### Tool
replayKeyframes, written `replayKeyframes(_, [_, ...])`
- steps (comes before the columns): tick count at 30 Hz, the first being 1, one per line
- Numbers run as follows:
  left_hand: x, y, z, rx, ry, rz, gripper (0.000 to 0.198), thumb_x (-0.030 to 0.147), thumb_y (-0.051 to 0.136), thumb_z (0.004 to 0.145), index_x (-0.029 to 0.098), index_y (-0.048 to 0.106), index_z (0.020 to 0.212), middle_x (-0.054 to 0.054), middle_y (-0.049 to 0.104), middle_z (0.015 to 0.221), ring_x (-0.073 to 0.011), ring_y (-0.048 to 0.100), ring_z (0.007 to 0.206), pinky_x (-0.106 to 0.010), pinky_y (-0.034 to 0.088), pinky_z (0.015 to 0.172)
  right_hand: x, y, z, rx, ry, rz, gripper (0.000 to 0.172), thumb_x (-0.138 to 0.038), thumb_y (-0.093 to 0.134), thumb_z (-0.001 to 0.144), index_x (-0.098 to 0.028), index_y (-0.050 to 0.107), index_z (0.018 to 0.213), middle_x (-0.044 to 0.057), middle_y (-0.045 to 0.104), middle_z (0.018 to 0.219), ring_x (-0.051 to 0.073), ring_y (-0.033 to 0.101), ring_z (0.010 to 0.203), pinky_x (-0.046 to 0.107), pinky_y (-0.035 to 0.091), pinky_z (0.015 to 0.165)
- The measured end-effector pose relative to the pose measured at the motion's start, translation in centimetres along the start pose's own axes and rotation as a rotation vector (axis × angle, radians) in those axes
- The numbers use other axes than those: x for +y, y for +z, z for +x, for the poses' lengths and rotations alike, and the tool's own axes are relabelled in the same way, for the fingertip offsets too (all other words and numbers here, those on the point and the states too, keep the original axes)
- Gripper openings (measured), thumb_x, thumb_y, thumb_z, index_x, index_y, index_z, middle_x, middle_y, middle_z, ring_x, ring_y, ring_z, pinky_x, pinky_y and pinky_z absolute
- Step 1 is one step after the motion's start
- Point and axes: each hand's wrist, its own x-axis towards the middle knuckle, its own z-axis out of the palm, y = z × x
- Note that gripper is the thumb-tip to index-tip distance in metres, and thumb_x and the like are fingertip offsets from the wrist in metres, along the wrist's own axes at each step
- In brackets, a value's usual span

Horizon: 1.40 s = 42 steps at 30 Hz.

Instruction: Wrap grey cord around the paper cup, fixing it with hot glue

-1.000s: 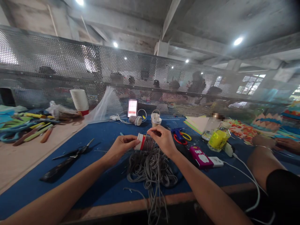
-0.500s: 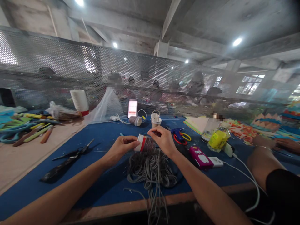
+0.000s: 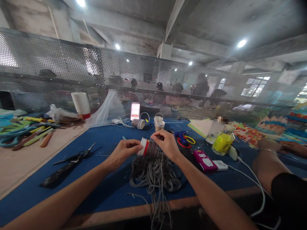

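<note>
My left hand [image 3: 125, 152] pinches the white and red rim end of a paper cup [image 3: 144, 147], which lies tipped on its side in the air. Grey-brown cord is wound around the cup's body. At the cup's far end my right hand [image 3: 166, 142] is closed, thumb and finger pinching the cord; its fingertips partly cover the cup. Just below both hands, a loose heap of grey cord [image 3: 153, 175] rests on the blue mat, and several strands hang over the table's front edge.
Black scissors [image 3: 69, 166] lie to the left. Behind stand a cord-wrapped cup [image 3: 138, 123], a small handled cup [image 3: 159, 123] and a lit phone [image 3: 135, 111]. On the right are a blue glue gun [image 3: 181, 138], a magenta power bank [image 3: 205, 161], a yellow bottle [image 3: 223, 140] and a co-worker's arm [image 3: 268, 166].
Almost nothing differs. Both hands keep their grip on the cup and cord, and the view has shifted very slightly.
</note>
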Motion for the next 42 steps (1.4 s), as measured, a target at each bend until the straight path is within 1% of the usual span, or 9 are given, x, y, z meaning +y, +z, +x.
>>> replayKeyframes(6, [-0.08,-0.11,-0.01,0.007,0.008,0.018,0.018,0.031,0.074,0.077,0.019,0.079,0.090,-0.002,0.072,0.076,-0.0136,0.059,0.070,-0.024,0.044,0.069,-0.01,-0.14,-0.06,-0.016,-0.002,-0.008,0.012,-0.027,0.063,0.085,-0.020,0.071,0.080,0.000,0.067,0.077,0.013,0.057,0.068,0.023,0.042,0.064])
replayKeyframes(11, [-0.05,-0.09,-0.07,-0.002,0.008,0.031,0.020,0.031,0.073,0.077,0.018,0.078,0.092,-0.002,0.073,0.080,-0.0149,0.060,0.073,-0.025,0.045,0.071,0.11,-0.14,-0.06,-0.029,-0.007,-0.016,0.011,-0.027,0.063,0.085,-0.020,0.070,0.080,0.000,0.067,0.078,0.013,0.058,0.068,0.024,0.042,0.065])
replayKeyframes(17, [0.03,-0.02,-0.07,0.001,0.005,0.044,0.022,0.033,0.074,0.076,0.018,0.078,0.091,-0.003,0.073,0.078,-0.0158,0.061,0.072,-0.026,0.045,0.070,0.38,-0.07,-0.02,-0.031,-0.016,-0.019,0.010,-0.027,0.064,0.084,-0.019,0.070,0.080,-0.001,0.066,0.076,0.012,0.057,0.068,0.023,0.042,0.065])
replayKeyframes(29, [0.03,0.02,-0.11,-0.001,0.008,0.095,0.026,0.035,0.072,0.077,0.016,0.077,0.094,-0.006,0.075,0.084,-0.0204,0.064,0.076,-0.031,0.048,0.073,0.23,-0.18,-0.11,-0.049,0.004,-0.025,0.012,-0.028,0.064,0.084,-0.019,0.070,0.080,0.001,0.067,0.078,0.013,0.058,0.068,0.023,0.043,0.065])
replayKeyframes(37, [0.16,0.10,-0.19,-0.016,-0.011,0.062,0.022,0.033,0.072,0.077,0.017,0.077,0.091,-0.005,0.075,0.085,-0.0185,0.065,0.076,-0.029,0.048,0.074,0.36,-0.14,-0.16,-0.062,-0.001,-0.031,0.012,-0.028,0.064,0.084,-0.019,0.070,0.079,0.000,0.067,0.075,0.012,0.057,0.066,0.023,0.042,0.064])
replayKeyframes(42, [0.18,0.13,-0.23,-0.017,-0.014,0.058,0.024,0.034,0.072,0.077,0.016,0.077,0.092,-0.006,0.075,0.085,-0.0192,0.065,0.077,-0.029,0.047,0.074,0.28,-0.17,-0.11,-0.068,0.013,-0.043,0.013,-0.028,0.064,0.084,-0.018,0.070,0.079,0.001,0.067,0.075,0.013,0.058,0.067,0.023,0.042,0.064])
